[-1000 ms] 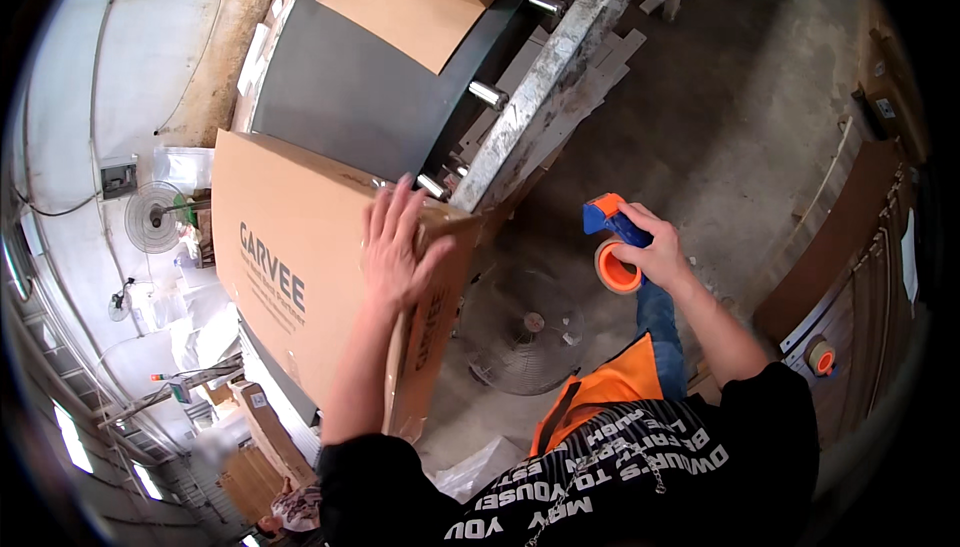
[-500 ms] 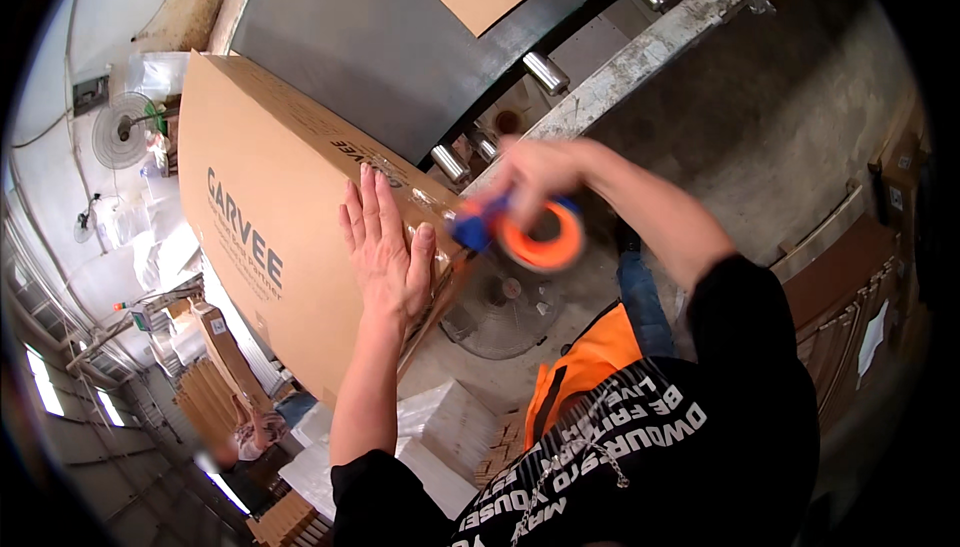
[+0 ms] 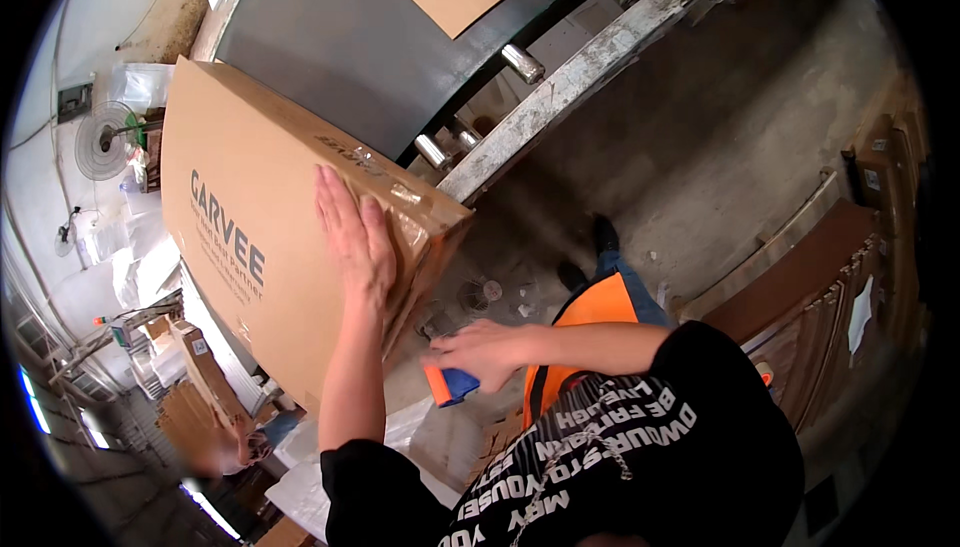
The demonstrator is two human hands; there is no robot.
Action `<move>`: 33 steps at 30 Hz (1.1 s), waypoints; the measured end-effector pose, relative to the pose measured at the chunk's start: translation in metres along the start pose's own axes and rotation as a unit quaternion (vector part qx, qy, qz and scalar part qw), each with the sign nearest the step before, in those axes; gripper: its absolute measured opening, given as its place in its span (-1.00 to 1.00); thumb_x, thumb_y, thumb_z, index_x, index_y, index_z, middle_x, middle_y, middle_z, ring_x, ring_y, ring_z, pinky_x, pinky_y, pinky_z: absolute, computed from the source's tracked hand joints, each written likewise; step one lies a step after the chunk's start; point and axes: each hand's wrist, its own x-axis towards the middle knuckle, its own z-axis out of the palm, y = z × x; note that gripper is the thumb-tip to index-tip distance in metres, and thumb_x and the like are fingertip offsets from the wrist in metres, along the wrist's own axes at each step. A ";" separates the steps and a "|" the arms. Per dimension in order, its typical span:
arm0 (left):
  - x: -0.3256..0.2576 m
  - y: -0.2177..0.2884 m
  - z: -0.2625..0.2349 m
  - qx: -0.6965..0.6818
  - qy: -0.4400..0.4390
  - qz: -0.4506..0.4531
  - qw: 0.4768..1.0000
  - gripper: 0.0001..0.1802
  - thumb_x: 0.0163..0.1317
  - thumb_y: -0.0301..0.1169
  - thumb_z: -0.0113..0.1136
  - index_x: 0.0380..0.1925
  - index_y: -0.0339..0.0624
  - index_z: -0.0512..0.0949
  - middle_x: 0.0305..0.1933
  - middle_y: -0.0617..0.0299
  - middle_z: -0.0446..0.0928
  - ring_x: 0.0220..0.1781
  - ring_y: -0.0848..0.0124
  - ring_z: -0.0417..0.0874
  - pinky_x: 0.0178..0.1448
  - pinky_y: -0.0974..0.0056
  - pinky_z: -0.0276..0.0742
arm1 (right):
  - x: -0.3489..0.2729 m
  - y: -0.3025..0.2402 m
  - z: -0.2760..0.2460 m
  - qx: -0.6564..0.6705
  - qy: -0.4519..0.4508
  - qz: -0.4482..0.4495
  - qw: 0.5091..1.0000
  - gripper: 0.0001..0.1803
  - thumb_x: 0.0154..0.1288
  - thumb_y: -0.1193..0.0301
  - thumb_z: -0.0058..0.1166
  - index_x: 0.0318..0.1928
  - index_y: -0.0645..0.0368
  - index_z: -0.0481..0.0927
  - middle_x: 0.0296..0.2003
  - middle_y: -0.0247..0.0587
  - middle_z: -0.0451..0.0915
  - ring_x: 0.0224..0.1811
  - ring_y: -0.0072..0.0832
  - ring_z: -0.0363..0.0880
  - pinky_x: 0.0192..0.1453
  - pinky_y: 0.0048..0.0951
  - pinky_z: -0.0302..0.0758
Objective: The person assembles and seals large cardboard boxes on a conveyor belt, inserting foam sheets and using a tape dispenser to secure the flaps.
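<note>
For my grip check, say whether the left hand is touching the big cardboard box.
Touching: the head view shows the left hand flat against the broad side of the cardboard box, with no gap visible beneath the fingers.

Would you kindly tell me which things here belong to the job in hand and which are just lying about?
Part of the job:
Cardboard box, with the left hand flat against it
Tape dispenser, in the right hand

Just lying about, it seems:
Floor fan
Fan near the wall
Brown panel at right

Dim floor (image 3: pixel 740 147), glaring windows (image 3: pixel 97 430) lower left, fisheye-bent edges
</note>
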 end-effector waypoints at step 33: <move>-0.075 0.044 -0.015 -0.612 0.129 -0.434 0.648 -0.27 0.14 -0.28 0.40 0.24 -0.38 0.34 0.06 -0.01 0.57 0.03 0.26 0.67 0.09 0.26 0.56 | 0.292 0.076 -0.509 0.314 0.395 -0.071 0.861 -0.80 -0.09 0.41 0.04 -0.39 0.19 0.56 -0.44 -0.35 0.50 -0.39 -0.55 0.46 -0.28 -0.49 0.39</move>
